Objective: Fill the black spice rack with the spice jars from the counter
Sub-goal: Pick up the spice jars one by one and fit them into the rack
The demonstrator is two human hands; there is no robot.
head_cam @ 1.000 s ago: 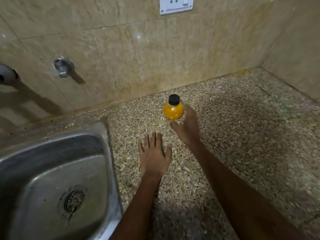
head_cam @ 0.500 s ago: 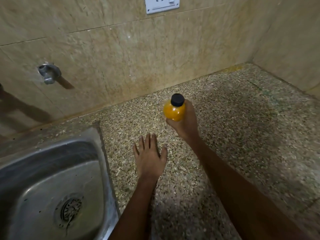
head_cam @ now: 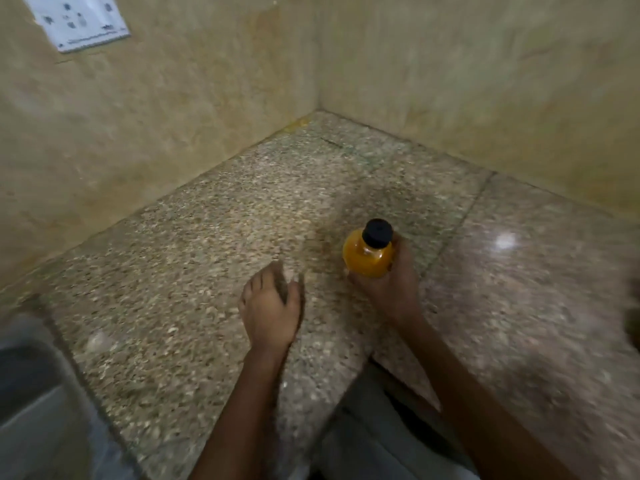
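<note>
Orange, bright orange, that's the spice jar (head_cam: 368, 258) with its black cap (head_cam: 378, 232), upright and gripped in the right hand (head_cam: 389, 287). Fingers wrap round the back of the jar, the thumb tucked under its lower front, so the jar sits cupped in that hand above the speckled stone counter (head_cam: 194, 265). Whether its base touches the stone I can't tell; the hand covers it.

Over on the other side, the left hand (head_cam: 272, 311) is held low over the counter, just beside the jar hand but apart from it. It carries nothing. The picture is blurred there, and the fingers look loosely bent downward, not spread flat; whether the fingertips touch the stone I can't say.

Both bare forearms reach in from the bottom edge. Behind them the counter runs into a corner of beige tiled wall (head_cam: 207, 98), and a white socket plate (head_cam: 78, 20) sits high on the left wall. A slice of steel sink (head_cam: 31, 403) shows at the lower left edge. At the far right edge there's a dark shape, too smeared to make out.
</note>
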